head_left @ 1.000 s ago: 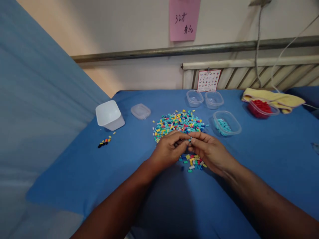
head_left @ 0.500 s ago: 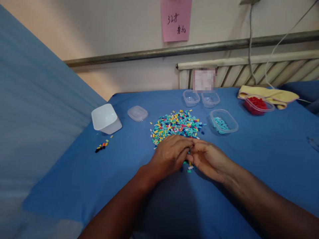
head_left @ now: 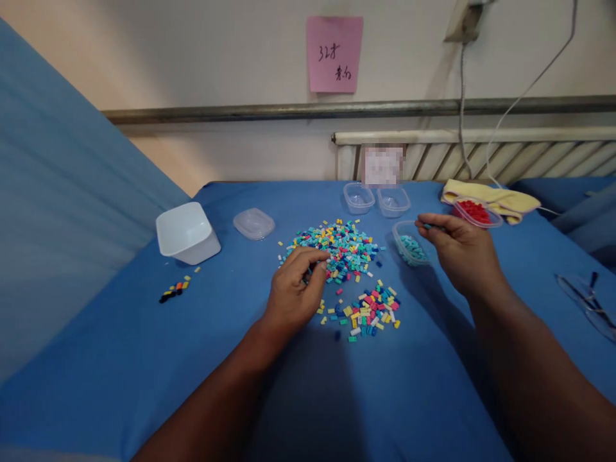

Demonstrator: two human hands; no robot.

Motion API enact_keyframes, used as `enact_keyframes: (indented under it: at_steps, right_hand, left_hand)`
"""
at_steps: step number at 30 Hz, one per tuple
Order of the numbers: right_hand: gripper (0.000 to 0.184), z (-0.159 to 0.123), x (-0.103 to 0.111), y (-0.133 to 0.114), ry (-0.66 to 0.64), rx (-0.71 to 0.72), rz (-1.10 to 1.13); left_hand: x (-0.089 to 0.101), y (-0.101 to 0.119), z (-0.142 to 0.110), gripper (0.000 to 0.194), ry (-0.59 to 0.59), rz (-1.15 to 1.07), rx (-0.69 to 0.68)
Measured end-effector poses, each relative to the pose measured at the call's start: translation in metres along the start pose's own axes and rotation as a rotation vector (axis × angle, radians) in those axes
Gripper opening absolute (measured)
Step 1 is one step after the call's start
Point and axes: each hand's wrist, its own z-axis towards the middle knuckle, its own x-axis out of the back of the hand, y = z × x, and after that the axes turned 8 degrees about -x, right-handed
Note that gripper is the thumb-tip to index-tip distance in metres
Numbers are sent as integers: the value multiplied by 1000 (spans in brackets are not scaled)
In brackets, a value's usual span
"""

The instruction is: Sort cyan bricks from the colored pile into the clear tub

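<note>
At the far left of the blue tabletop (head_left: pixel 144 359) a white tub (head_left: pixel 187 232) stands tilted beside a clear lid (head_left: pixel 253 223), with a short row of dark and orange bricks (head_left: pixel 174 290) in front of it. Next comes the left hand (head_left: pixel 293 292), curled at the near edge of the big mixed brick pile (head_left: pixel 334 249), fingers (head_left: pixel 315 256) drawn together as if pinching something; whether a brick is in them I cannot tell. A smaller scatter of bricks (head_left: pixel 366 311) lies just right of that hand. Further right, the right hand (head_left: pixel 462 250) hovers over the rim of the clear tray of turquoise bricks (head_left: pixel 410 247), thumb and forefinger closed on a small turquoise brick (head_left: pixel 427 226). To do this well, I judge the hand should sit squarely over the tray's opening and low before letting go, so the brick does not bounce out. Two empty clear cups (head_left: pixel 375 197) and a tray of red bricks (head_left: pixel 474 212) on a yellow cloth (head_left: pixel 500 199) sit behind.
</note>
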Motion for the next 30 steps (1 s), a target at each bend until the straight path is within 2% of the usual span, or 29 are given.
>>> enact_keyframes:
  at_steps: [2, 4, 8, 12, 17, 20, 22, 25, 30]
  right_hand:
    - [30, 11, 5, 11, -7, 210, -322]
    - [34, 14, 5, 17, -59, 386, -512]
    - [33, -3, -6, 10, -97, 549, -600]
    - [38, -27, -31, 6, -271, 562, -599]
    - [63, -44, -60, 21, -491, 538, -649]
    - [55, -49, -59, 23, -586, 588, -673]
    - [49, -49, -52, 21, -551, 597, -670]
    - [51, -49, -43, 19, -450, 594, -671]
    - [39, -52, -38, 18, -542, 596, -780]
  left_hand:
    - [0, 0, -1, 16, -16, -1, 0]
    - [0, -1, -1, 16, -24, 1, 3]
    - [1, -3, 0, 16, -8, 11, 21]
    - [2, -7, 1, 15, 10, 17, 34]
    - [4, -9, 1, 14, 30, 25, 38]
    - [5, -10, 1, 14, 34, 29, 31]
    - [6, -10, 1, 14, 34, 35, 28]
    - [5, -9, 0, 15, 22, 43, 30]
    - [4, -7, -3, 18, -40, 49, 9]
